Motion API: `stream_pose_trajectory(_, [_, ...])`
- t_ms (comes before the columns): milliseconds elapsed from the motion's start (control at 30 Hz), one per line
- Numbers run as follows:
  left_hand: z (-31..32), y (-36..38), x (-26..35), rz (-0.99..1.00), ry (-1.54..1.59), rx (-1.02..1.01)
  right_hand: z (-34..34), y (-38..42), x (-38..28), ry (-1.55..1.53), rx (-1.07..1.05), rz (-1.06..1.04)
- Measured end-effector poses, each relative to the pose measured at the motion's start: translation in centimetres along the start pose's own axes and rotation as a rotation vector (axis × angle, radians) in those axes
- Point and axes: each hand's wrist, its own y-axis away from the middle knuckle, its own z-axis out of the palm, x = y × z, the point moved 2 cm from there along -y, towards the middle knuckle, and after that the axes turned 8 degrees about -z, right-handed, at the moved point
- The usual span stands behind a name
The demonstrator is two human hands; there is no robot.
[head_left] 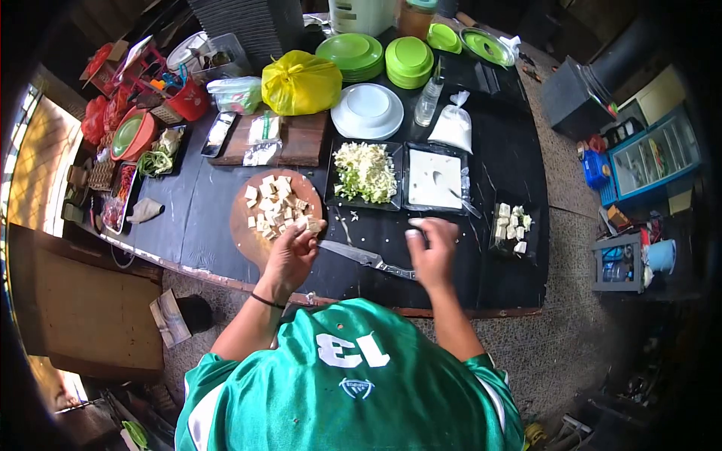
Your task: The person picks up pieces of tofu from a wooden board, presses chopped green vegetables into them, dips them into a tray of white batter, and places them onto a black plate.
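Note:
My left hand (292,254) is closed in a pinch around a tofu cube (316,225), over the edge of a round wooden board (242,225). Cut tofu cubes (275,201) lie heaped on that board. My right hand (435,252) hovers above the black table, its thumb and forefinger a little apart and nothing visible between them. White residue seems to be on its fingertips. Between my hands lies a knife (366,258), its blade toward the board. Beyond the right hand, a square dish of white batter (430,174) holds a spoon (455,194).
Chopped cabbage and greens (365,173) fill a dark tray beside the batter. A black tray at right holds several white pieces (512,223). Behind stand white plates (367,111), green plates (350,54), a glass bottle (429,101), a bag of white powder (453,126) and a yellow bag (301,83).

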Motion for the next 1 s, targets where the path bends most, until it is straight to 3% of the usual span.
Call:
stream_pose_trajectory(200, [1.6,1.4,-0.2,0.006,-0.119,-0.117,7.5,-2.9,-8.2,-0.183,-0.249,-0.249])
stream_pose_trajectory(400, [-1.5,1.6,0.2,-0.010,-0.275,-0.065,10.9,-3.3,-9.4,-0.104,-0.237,-0.318])
stream_pose_trajectory(567, [-3.0,2.2,2.2,0.108,-0.411,0.078,11.9,-2.7,-8.4,-0.186,-0.161,-0.124])
stream_pose_trajectory(667, [-5.0,1.7,3.0,0.180,-0.484,0.081,9.2,-1.7,-6.9,-0.132,-0.092,0.029])
stream_pose_trajectory(1000, [-4.2,-1.0,1.6,0.297,-0.606,0.089,-8.3,7.0,2.4,0.486,0.288,0.535])
